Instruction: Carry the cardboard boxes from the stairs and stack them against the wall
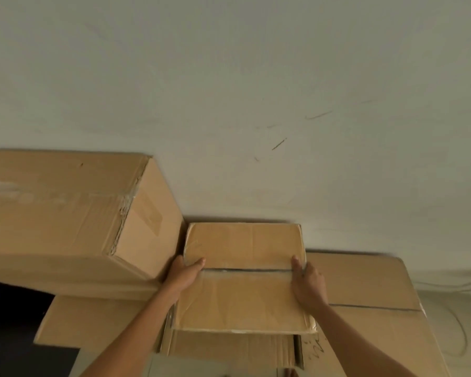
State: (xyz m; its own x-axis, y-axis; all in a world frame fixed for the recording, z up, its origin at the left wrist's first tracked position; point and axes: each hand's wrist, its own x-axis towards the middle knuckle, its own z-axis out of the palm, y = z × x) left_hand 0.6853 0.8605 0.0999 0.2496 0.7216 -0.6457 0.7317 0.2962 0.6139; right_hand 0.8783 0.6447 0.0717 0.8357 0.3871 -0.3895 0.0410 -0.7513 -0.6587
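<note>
Your left hand (184, 273) grips the left side of the small cardboard box (242, 284), thumb on top beside the seam. Your right hand (309, 285) grips the right side the same way. The small cardboard box lies over a wide lower box (370, 281) whose top extends to the right; whether its weight is fully down cannot be told. Just beside it on the left stands a taller big box (65, 213). Its far edge lies against the pale wall (256, 91).
</note>
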